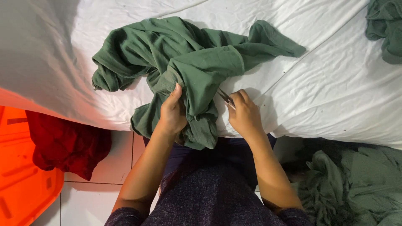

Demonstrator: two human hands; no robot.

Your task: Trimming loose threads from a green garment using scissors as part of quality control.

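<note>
The crumpled green garment [188, 71] lay bunched on the white sheet [335, 83] at the near edge of the bed, one fold hanging over toward the person's lap, with the left hand [171, 113] closed around a gathered fold, thumb pressed along the cloth, and the right hand [245, 115] curled with its fingers pinching small metal snips [226, 98] whose tips met the fabric. To do the trimming well, I judged the left hand should keep the fold taut so the blades caught only loose thread. Around them were a white tiled floor [96, 196], an orange bin [21, 175] with a dark red cloth [67, 142] draped over it on the left, a heap of green cloth [356, 184] on the floor at right, and another green cloth [387, 25] at the far corner.
</note>
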